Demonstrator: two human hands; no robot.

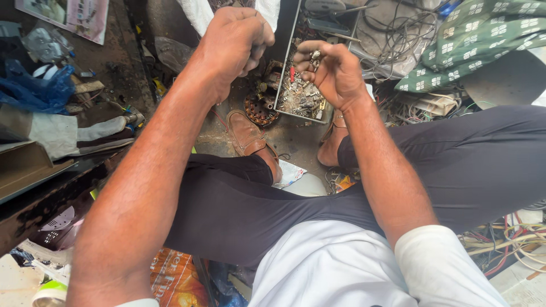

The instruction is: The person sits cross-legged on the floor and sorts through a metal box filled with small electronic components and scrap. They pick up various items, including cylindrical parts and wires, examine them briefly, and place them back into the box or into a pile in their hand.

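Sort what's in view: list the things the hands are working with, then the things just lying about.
In hand:
- small metal parts, pinched in the right hand
- left hand, closed in a fist; what it holds is hidden
- tray of small metal parts, below both hands

Lying about:
- blue plastic bag
- tangled wires
- green patterned cloth
- round slotted metal part

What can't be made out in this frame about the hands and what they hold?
- Left hand, head view: closed into a fist with its back to the camera; anything inside is hidden by the fingers.
- Small metal part in the right hand: too small to identify.
- Tray of metal bits: partly covered by both hands; contents too small to sort.
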